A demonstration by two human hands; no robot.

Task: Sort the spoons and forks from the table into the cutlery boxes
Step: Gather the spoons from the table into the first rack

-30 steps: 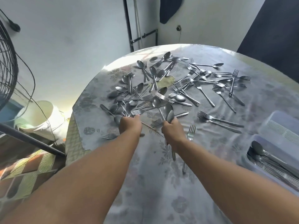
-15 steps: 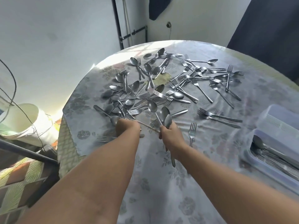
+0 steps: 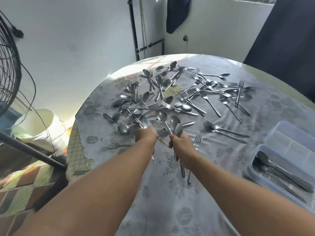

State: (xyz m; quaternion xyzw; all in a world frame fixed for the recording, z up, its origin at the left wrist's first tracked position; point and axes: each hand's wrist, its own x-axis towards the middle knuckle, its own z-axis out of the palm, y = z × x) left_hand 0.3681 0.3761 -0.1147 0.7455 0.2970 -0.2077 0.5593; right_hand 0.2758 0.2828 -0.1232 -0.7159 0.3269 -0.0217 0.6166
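I'm gathering spoons: my right hand point(image 3: 181, 143) grips a bunch, left hand point(image 3: 146, 136) grips another; next, carry them to the near-right box point(image 3: 265, 180).

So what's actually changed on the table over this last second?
Very little. The right hand keeps its bunch of spoons. The left hand stays at the near edge of the pile and now grips a spoon lifted from it. The lone fork and the boxes lie as before; mostly the camera shifted.
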